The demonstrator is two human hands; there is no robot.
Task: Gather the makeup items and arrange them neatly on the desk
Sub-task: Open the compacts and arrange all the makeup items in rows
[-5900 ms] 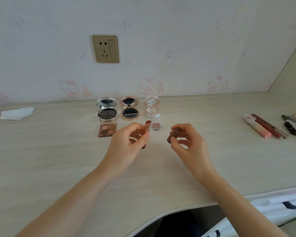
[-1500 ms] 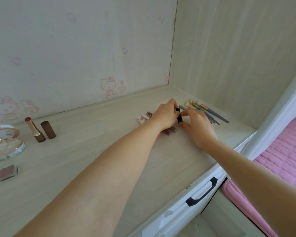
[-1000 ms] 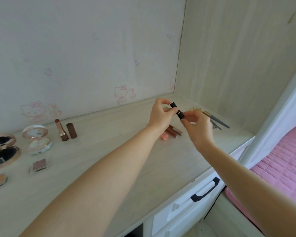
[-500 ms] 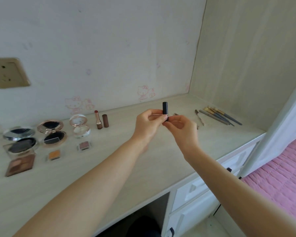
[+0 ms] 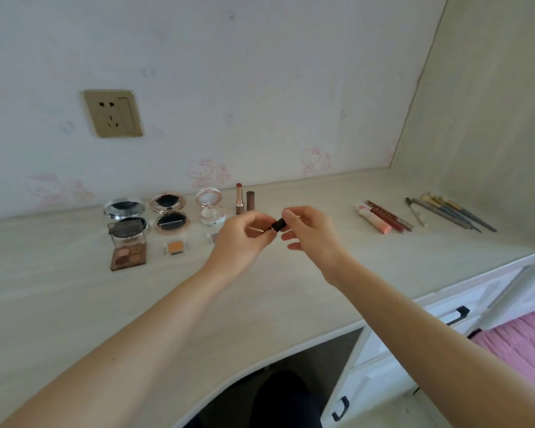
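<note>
A small black lipstick tube (image 5: pixel 277 225) is held above the middle of the desk (image 5: pixel 74 304) between both hands, lying tilted. My left hand (image 5: pixel 241 239) pinches its lower end; my right hand (image 5: pixel 309 233) pinches the upper end with thumb and forefinger. Behind, by the wall, stand three open compacts (image 5: pixel 167 208), an uncapped lipstick (image 5: pixel 239 199) and its brown cap (image 5: pixel 250 200). In front of those lie an eyeshadow palette (image 5: pixel 128 254) and an orange pan (image 5: pixel 175 247). A small pink pan (image 5: pixel 212 237) is partly hidden behind my left hand.
Lip gloss tubes and pencils (image 5: pixel 380 216) and several brushes (image 5: pixel 451 211) lie at the right near the side panel. A wall socket (image 5: pixel 113 114) sits above the compacts. White drawers (image 5: pixel 445 316) and a pink bed (image 5: pixel 522 344) are lower right.
Both hands lifted the black tube from the pile at the right and carried it left to the desk's middle. The tube went from upright to tilted. The view swung left.
</note>
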